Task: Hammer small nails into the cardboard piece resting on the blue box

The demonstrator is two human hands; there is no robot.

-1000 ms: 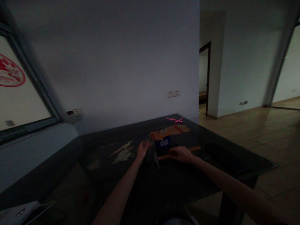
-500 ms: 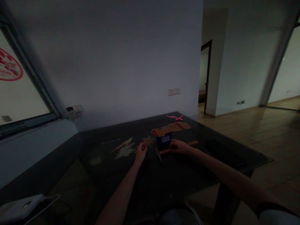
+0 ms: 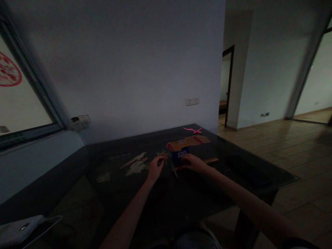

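My left hand (image 3: 156, 167) is over the dark table with thumb and fingers brought together. Anything between those fingertips is too dark and small to name. Just beyond them lies a small brownish patch of scraps (image 3: 163, 154). My right hand (image 3: 193, 163) is curled in front of a dark blue box (image 3: 176, 155), above a wooden strip (image 3: 212, 160); what its fingers grip, if anything, is hidden. Between the hands lies a pointed metal blade (image 3: 173, 169), its handle hard to see. Torn brown cardboard (image 3: 198, 140) with red print spreads over and behind the box.
A pink ribbon-like thing (image 3: 193, 130) lies at the table's far corner. Pale, leaf-shaped patches (image 3: 136, 166) show left of my hands. A long black object (image 3: 246, 169) rests on the right. At the lower left is a white device (image 3: 20, 228) with a cable.
My right hand has left its place on the wooden strip and moved left and slightly up to the front of the blue box. The left hand has shifted only slightly.
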